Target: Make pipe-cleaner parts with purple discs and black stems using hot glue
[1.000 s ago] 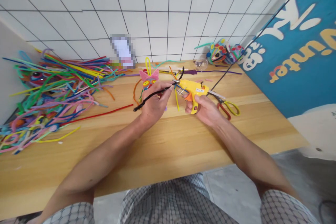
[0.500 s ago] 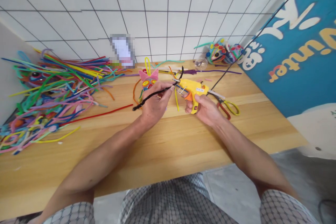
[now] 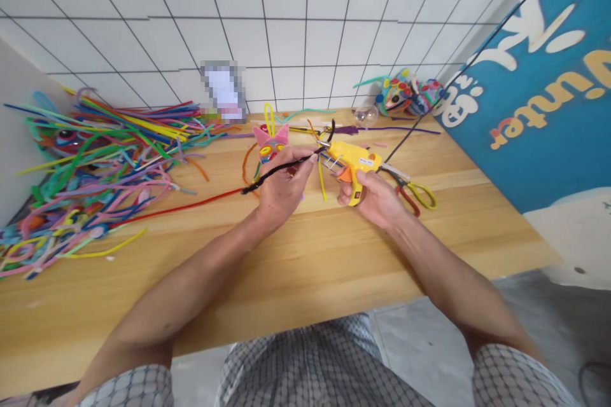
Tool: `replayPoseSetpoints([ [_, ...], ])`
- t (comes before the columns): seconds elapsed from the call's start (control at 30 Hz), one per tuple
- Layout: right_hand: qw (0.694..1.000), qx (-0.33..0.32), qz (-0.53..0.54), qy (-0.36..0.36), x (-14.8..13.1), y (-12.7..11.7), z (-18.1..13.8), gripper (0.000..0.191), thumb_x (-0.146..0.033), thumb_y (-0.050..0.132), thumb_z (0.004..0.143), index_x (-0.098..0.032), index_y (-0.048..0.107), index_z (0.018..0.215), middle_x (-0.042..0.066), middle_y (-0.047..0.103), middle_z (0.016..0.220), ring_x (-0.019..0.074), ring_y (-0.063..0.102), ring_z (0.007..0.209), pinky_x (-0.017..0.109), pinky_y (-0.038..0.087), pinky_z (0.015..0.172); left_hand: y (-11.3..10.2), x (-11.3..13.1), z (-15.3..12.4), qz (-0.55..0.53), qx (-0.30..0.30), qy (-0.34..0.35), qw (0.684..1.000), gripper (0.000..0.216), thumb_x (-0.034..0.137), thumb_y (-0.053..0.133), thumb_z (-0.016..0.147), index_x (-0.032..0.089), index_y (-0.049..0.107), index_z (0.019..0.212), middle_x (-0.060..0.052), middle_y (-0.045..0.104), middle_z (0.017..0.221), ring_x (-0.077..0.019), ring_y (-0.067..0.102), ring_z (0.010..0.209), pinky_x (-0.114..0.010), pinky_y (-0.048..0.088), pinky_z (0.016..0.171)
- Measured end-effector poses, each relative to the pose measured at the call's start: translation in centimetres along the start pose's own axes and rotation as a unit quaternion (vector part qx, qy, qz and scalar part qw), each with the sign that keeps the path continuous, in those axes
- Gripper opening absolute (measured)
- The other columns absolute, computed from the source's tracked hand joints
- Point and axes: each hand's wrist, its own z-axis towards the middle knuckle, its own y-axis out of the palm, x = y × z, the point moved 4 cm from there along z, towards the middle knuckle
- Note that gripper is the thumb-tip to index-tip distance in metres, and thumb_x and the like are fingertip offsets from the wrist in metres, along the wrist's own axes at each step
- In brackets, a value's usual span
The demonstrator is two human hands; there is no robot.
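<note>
Between the fingers of my left hand (image 3: 282, 186) is a black pipe cleaner (image 3: 270, 176), its near end sticking out to the left and its far end curling up past the fingertips. My right hand (image 3: 375, 196) grips a yellow hot glue gun (image 3: 353, 159) by its handle, fingers by the orange trigger. The gun's nozzle points left and meets or nearly meets the black pipe cleaner by my left fingertips. Behind my left hand stands a craft figure (image 3: 271, 140) with pink ears, yellow ring eyes and a yellow loop on top, its lower part hidden.
Many coloured pipe cleaners (image 3: 133, 133) are heaped at the left. A phone with a blurred screen (image 3: 223, 92) leans on the tiled wall. Scissors (image 3: 420, 196) lie right of the glue gun. Decorated craft pieces (image 3: 398, 94) and a clear ball (image 3: 366, 115) sit at the back right. A black cord (image 3: 429, 105) slants across.
The glue gun's nozzle has shifted very slightly right along the black pipe cleaner. Both hands otherwise keep nearly the same pose and hold.
</note>
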Motion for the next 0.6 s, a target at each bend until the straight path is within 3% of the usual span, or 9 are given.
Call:
replayPoseSetpoints([
  [0.33, 1.000, 0.001, -0.001, 0.000, -0.14, 0.18, -0.03, 0.030, -0.048, 0.082, 0.083, -0.021, 0.069, 0.088, -0.001, 0.062, 0.068, 0.0156, 0.056, 0.061, 0.032, 0.051, 0.063, -0.05, -0.22, -0.10, 0.005, -0.005, -0.007, 1.000, 0.023, 0.046, 0.075, 0.098, 0.023, 0.078, 0.094, -0.007, 0.084, 0.102, -0.0155, 0.076, 0.075, -0.028, 0.059, 0.058],
  [0.6, 1.000, 0.002, -0.002, 0.003, -0.11, 0.10, 0.03, 0.031, -0.048, 0.082, 0.083, -0.020, 0.068, 0.088, -0.002, 0.062, 0.068, 0.0151, 0.056, 0.061, 0.032, 0.050, 0.064, 0.01, -0.49, -0.11, -0.002, 0.002, -0.007, 1.000, 0.023, 0.045, 0.074, 0.098, 0.023, 0.078, 0.093, -0.005, 0.082, 0.093, -0.0146, 0.074, 0.073, -0.027, 0.057, 0.057],
])
